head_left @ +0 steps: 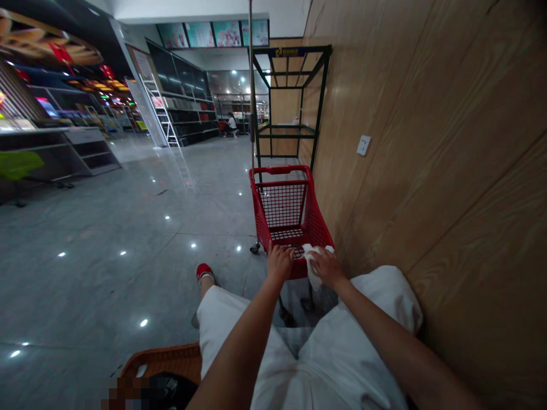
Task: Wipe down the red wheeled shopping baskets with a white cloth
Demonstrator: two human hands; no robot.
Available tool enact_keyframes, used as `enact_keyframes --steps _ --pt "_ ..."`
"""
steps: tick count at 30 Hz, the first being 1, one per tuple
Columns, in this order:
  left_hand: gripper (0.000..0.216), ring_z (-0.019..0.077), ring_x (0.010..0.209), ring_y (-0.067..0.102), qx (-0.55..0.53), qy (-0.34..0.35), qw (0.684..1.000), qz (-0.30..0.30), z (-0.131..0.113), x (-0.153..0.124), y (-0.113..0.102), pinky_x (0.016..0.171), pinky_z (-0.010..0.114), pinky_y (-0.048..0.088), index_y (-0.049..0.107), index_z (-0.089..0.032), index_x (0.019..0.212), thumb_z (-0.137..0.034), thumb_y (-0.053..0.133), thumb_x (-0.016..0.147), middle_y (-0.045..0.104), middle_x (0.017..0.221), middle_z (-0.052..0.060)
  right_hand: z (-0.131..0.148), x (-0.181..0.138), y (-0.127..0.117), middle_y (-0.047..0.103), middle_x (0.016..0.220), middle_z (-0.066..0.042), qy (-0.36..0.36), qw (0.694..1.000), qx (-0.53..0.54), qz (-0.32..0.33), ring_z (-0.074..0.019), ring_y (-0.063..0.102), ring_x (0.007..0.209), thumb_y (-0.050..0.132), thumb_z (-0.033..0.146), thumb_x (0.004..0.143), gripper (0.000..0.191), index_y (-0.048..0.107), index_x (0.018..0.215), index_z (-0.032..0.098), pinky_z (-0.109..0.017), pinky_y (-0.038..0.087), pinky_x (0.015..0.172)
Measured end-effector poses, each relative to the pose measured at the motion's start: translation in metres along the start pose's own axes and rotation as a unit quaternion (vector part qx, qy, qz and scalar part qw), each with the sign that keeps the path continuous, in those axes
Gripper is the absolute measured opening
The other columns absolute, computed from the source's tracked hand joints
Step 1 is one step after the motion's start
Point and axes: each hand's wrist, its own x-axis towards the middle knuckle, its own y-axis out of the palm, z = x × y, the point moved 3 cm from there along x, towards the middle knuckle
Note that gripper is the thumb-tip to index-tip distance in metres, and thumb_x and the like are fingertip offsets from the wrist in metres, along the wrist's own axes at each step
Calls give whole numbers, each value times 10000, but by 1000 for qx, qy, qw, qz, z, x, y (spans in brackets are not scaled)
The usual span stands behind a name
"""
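Observation:
Directly in front of me stands a small red plastic shopping cart (319, 219) with a mesh basket and dark casters. My left hand (281, 263) is on its near rim, at the left corner, with the fingers curled over the edge. A crumpled white cloth (314, 274) is in my right hand (327, 267), which presses it against the near rim at the right corner. Part of the cloth hangs down outside the cart. The fingertips of my right hand are partly hidden by the cloth.
A wood-panelled wall (384, 188) with a socket (363, 145) runs close along my right. Behind the cart rises a dark metal rack (316, 114). An orange-brown basket (162, 354) lies at my lower left. Farther off are a ladder (164, 117), shelves and a crouching person (231, 123).

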Motion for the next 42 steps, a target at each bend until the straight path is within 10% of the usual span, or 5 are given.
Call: enact_keyframes --steps 12,20,29,37,42 --pt "270 224 1213 470 -92 48 994 -46 12 -5 7 1124 496 274 668 -230 1027 -294 420 941 633 1118 46 1 -10 7 588 1228 -70 -5 998 8 -57 -260 456 1195 415 297 934 263 621 1097 286 -585 24 1092" --pt "280 300 1439 48 -128 51 984 -117 10 -7 22 1116 575 270 607 -171 1102 -125 436 885 491 1344 120 48 -1 21 589 1226 -76 -10 996 47 -73 -217 521 1083 381 273 938 302 606 1134 229 -475 196 1086" --pt "301 245 1446 24 -164 69 977 -120 28 -16 13 1131 533 285 572 -172 1120 -143 351 918 429 1402 106 -17 -20 9 565 1262 -72 10 997 -4 -78 -260 460 1186 418 308 930 302 601 1168 284 -545 80 1104" --pt "288 246 1395 260 -156 77 978 -113 18 -9 16 1134 583 241 582 -187 1092 -124 380 897 575 1229 103 65 1 25 583 1243 -71 -22 993 79 -89 -212 499 1137 370 275 950 334 527 1236 211 -454 164 1108" --pt "299 236 1417 193 -158 70 978 -115 22 -13 7 1125 536 307 593 -187 1086 -154 341 928 566 1219 89 25 -7 10 607 1216 -67 -18 995 71 -62 -221 515 1137 424 317 936 300 547 1200 247 -553 14 1111"
